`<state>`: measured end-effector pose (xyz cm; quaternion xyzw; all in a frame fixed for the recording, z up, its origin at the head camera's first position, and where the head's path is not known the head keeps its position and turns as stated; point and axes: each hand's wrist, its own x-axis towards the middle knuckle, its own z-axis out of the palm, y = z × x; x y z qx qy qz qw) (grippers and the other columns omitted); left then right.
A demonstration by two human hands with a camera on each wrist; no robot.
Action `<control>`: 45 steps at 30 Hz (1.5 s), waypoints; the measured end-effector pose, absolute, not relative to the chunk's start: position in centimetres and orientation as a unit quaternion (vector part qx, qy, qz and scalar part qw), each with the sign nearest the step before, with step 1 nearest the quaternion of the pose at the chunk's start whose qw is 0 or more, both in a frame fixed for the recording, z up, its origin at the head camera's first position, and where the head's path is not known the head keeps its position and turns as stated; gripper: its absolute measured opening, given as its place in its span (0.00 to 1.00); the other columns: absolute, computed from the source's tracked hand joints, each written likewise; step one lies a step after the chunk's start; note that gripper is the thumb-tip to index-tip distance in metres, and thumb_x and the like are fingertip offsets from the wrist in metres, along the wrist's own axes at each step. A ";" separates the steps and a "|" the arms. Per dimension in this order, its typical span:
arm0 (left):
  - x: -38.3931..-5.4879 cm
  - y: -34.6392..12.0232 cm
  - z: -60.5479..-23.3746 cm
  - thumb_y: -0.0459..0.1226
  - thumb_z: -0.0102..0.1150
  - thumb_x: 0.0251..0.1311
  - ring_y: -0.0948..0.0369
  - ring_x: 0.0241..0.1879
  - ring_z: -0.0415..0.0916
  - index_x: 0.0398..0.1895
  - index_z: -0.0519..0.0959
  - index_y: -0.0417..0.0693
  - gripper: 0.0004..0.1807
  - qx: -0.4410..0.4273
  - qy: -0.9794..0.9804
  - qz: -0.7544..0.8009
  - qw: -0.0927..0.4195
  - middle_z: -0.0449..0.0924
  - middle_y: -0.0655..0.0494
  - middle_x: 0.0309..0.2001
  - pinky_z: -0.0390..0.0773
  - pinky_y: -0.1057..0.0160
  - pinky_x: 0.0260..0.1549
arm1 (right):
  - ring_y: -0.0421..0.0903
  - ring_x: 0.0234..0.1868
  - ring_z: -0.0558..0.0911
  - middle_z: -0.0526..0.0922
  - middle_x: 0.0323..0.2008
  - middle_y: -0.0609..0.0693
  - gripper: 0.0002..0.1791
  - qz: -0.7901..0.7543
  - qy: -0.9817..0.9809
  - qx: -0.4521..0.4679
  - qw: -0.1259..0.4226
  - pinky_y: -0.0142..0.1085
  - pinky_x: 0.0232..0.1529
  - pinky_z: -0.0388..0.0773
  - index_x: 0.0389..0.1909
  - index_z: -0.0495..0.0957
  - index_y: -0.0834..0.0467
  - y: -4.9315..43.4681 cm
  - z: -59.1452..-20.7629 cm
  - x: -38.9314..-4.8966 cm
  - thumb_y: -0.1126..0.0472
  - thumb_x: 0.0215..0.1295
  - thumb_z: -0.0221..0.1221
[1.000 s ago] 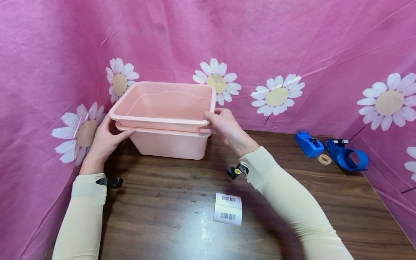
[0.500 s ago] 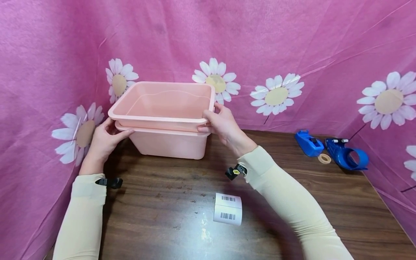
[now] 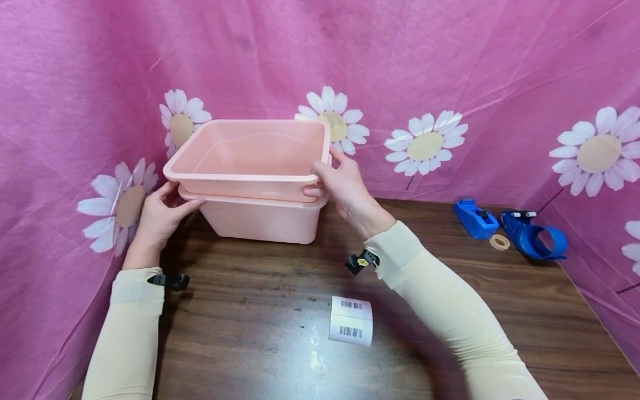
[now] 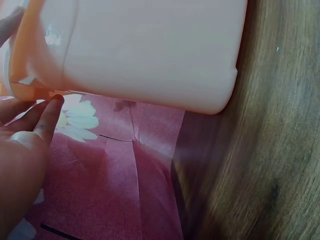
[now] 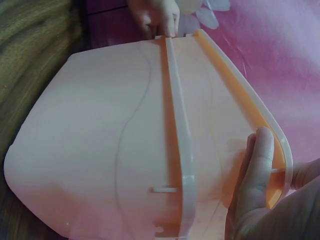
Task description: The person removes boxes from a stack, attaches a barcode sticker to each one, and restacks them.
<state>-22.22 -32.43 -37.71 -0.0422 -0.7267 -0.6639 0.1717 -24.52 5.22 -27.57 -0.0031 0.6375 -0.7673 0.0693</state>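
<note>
Two pink plastic bins are nested at the back left of the table. The upper bin (image 3: pixel 240 186) sits partway out of the lower bin (image 3: pixel 260 222), its rim raised above the lower one. My right hand (image 3: pixel 347 186) grips the upper bin's rim at its right end, thumb over the edge and fingers beneath, as the right wrist view shows. At the left end, my left hand (image 3: pixel 162 216) holds the lower bin's rim, its thumb along the front and its fingers at the side. In the left wrist view the left fingers (image 4: pixel 50 115) lie right under that rim.
A roll of white barcode labels (image 3: pixel 350 321) lies on the wooden table (image 3: pixel 240 328) in front. Toward the back right are a small blue tape dispenser (image 3: pixel 476 220), a tan ring (image 3: pixel 499 242) and a larger blue dispenser (image 3: pixel 532 236). A pink flowered cloth (image 3: pixel 390 61) hangs behind.
The upper bin has risen slightly out of the lower bin, with my right hand moving up on its rim. My left hand and the lower bin have stayed almost in place.
</note>
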 end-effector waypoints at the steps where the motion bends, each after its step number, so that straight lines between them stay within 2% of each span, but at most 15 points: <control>1: -22.2 -32.4 -37.7 0.24 0.76 0.65 0.75 0.53 0.83 0.80 0.73 0.33 0.40 -0.041 -0.728 -0.662 0.172 0.86 0.73 0.56 0.82 0.82 0.52 | 0.44 0.22 0.89 0.79 0.44 0.55 0.47 -0.768 0.637 -0.005 0.067 0.37 0.31 0.93 0.90 0.61 0.47 5.2 -27.4 -24.5 0.70 0.68 0.53; 4: -22.1 -32.4 -37.5 0.25 0.76 0.65 0.75 0.53 0.82 0.80 0.73 0.33 0.40 -0.041 -0.734 -0.656 0.171 0.85 0.74 0.56 0.82 0.82 0.52 | 0.44 0.24 0.89 0.79 0.49 0.56 0.46 -0.770 0.635 -0.009 0.064 0.36 0.31 0.93 0.88 0.65 0.47 5.2 -27.0 -24.4 0.71 0.67 0.53; 7: -22.1 -32.3 -37.5 0.25 0.76 0.65 0.75 0.54 0.83 0.81 0.72 0.32 0.41 -0.043 -0.734 -0.656 0.170 0.86 0.74 0.56 0.82 0.82 0.52 | 0.44 0.24 0.88 0.79 0.49 0.57 0.45 -0.769 0.636 -0.009 0.064 0.36 0.31 0.93 0.87 0.67 0.46 5.1 -26.6 -24.4 0.71 0.67 0.53; 13: -22.0 -32.3 -37.4 0.23 0.76 0.64 0.76 0.52 0.84 0.81 0.70 0.29 0.41 -0.048 -0.725 -0.666 0.167 0.87 0.75 0.54 0.83 0.82 0.51 | 0.45 0.24 0.87 0.79 0.51 0.58 0.48 -0.772 0.633 -0.007 0.062 0.36 0.29 0.93 0.88 0.64 0.45 5.0 -25.9 -24.4 0.71 0.66 0.55; 19: -21.9 -32.4 -37.4 0.24 0.75 0.66 0.78 0.51 0.83 0.83 0.67 0.29 0.43 -0.043 -0.742 -0.648 0.165 0.86 0.79 0.53 0.82 0.84 0.50 | 0.43 0.21 0.85 0.78 0.42 0.55 0.45 -0.774 0.631 -0.010 0.057 0.37 0.32 0.93 0.86 0.68 0.45 5.0 -25.1 -24.4 0.72 0.67 0.55; 23: -21.8 -32.5 -37.3 0.24 0.75 0.66 0.79 0.51 0.83 0.83 0.67 0.28 0.43 -0.037 -0.752 -0.636 0.166 0.85 0.81 0.52 0.81 0.84 0.50 | 0.43 0.22 0.84 0.78 0.39 0.54 0.47 -0.775 0.630 -0.017 0.055 0.38 0.33 0.94 0.87 0.66 0.43 5.0 -24.4 -24.5 0.72 0.67 0.55; 34: -21.8 -32.7 -37.2 0.27 0.75 0.68 0.80 0.54 0.80 0.85 0.66 0.34 0.43 -0.027 -0.771 -0.615 0.164 0.84 0.77 0.57 0.81 0.84 0.53 | 0.42 0.25 0.82 0.79 0.46 0.54 0.44 -0.779 0.625 -0.022 0.050 0.35 0.32 0.93 0.84 0.71 0.43 5.2 -22.9 -24.5 0.72 0.67 0.55; 42: -22.0 -32.7 -37.3 0.25 0.74 0.67 0.80 0.51 0.82 0.85 0.65 0.32 0.44 -0.037 -0.755 -0.635 0.160 0.85 0.81 0.53 0.81 0.85 0.50 | 0.42 0.28 0.83 0.81 0.51 0.54 0.46 -0.785 0.616 -0.025 0.051 0.35 0.35 0.94 0.88 0.63 0.48 5.4 -21.7 -24.3 0.71 0.68 0.55; 45: -22.0 -32.8 -37.4 0.25 0.74 0.67 0.80 0.51 0.83 0.85 0.65 0.32 0.44 -0.039 -0.751 -0.641 0.157 0.85 0.80 0.54 0.81 0.84 0.50 | 0.42 0.30 0.84 0.81 0.51 0.53 0.46 -0.789 0.612 -0.024 0.050 0.35 0.35 0.94 0.88 0.64 0.49 5.7 -21.3 -24.2 0.71 0.68 0.55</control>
